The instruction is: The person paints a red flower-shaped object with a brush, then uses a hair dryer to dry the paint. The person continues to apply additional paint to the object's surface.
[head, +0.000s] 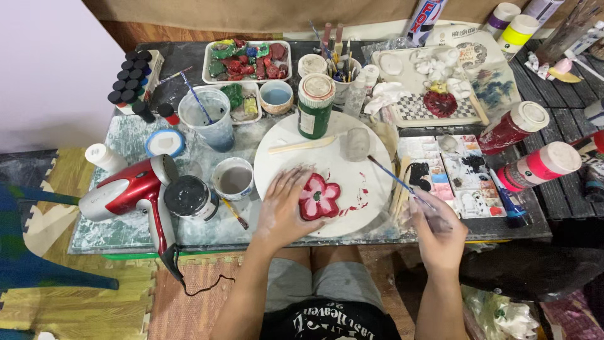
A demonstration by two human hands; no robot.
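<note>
left hand (284, 204): fingers spread, palm down, steadying the flower piece at its left edge; a flat press, nothing clasped.
right hand (440, 230): grip closed around the rear end of a thin paintbrush (395, 178).
flower piece (319, 198): red and pink, petal-shaped, with a dark centre; lies on the round white board (296, 148), touching the left fingertips, well to the left of the right grip.
brush axis: long axis slants up and left from the right grip; the tip hangs above the board, to the upper right of the flower piece and apart from it.
nearer hand: the left is in contact; the right reaches the piece only through the brush.
near right grip: paint palette (450, 173) just above it, with dark and pale wells.
near left hand: cup of grey water (234, 179) to its left, black-lidded jar (189, 196) beyond that.
further off: green paint bottle (314, 106) above the flower piece, red hair dryer (129, 189) at the far left of the desk (119, 233).
</note>
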